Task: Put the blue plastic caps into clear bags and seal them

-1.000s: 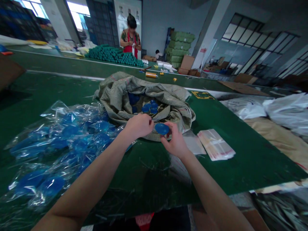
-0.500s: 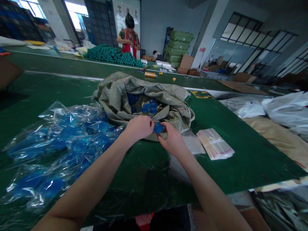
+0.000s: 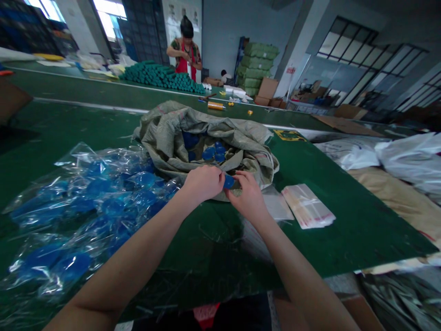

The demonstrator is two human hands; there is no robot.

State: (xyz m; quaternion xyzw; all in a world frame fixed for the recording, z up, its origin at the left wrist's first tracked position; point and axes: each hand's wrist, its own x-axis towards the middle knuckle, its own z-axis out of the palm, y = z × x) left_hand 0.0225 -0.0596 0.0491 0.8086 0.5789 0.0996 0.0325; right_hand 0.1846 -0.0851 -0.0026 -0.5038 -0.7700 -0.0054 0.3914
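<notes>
Between my two hands, at the near rim of a grey-green woven sack (image 3: 165,133), is a small rounded blue piece (image 3: 228,181). My left hand (image 3: 206,182) is closed on its left side, the fingertips partly hidden behind the knuckles. With thumb and fingers, my right hand (image 3: 248,195) grips the right side. More blue pieces (image 3: 208,153) lie inside the open sack. To the left spreads a heap of blue pieces in clear plastic bags (image 3: 113,207). Beside my right wrist lies a stack of flat clear bags (image 3: 308,207).
Across the green table (image 3: 347,230) a co-worker (image 3: 188,50) stands behind a pile of green rolls (image 3: 155,76). An orange cylinder (image 3: 215,105) lies on the far table. White plastic sacks (image 3: 409,154) fill the right side, and a cardboard box (image 3: 12,101) is at the left.
Both hands have shifted very slightly to the right with the blue piece, which now appears tilted more. The sack and the bagged heap stay in place.
</notes>
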